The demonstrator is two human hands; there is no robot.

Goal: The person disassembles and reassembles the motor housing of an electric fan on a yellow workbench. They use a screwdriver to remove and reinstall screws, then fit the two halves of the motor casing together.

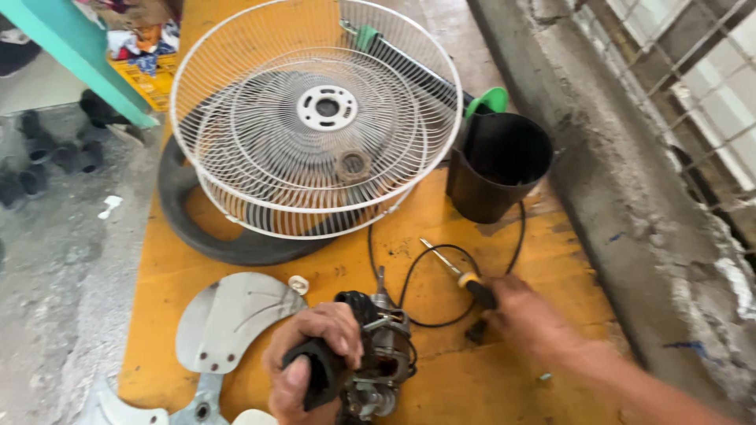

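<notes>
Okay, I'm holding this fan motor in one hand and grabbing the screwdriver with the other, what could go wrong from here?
The black cord loops right under the screwdriver, so the right hand may snag it on lifting and tug the fan motor.
The left hand alone grips the motor above the orange table; it could twist or slip under pressure.
The small white part lies loose near the metal blade and might get knocked off.

No labels, signs or screens show (nor any clear package) on the bench or floor

Orange table (pixel 543 260) under fan grilles (pixel 315 118), black cup (pixel 498 167)
</notes>
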